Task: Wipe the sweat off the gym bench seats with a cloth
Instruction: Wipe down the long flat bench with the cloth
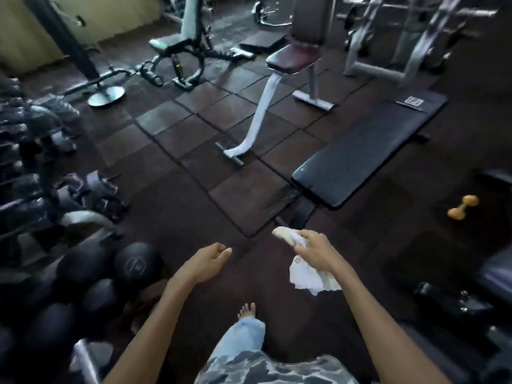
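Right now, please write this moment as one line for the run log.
wiping: not begun | right hand: holds cloth | left hand: open, free | flat bench: ahead, untouched

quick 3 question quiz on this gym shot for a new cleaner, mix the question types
1. True or false: the left hand holds the cloth.
2. Fill in: the small dumbbell on the floor beside the flat black bench is ___ coloured.
3. What lies on the flat black bench's pad? A) nothing B) the cloth C) the small dumbbell
Key: 1 false, the right hand grips it; 2 orange; 3 A.
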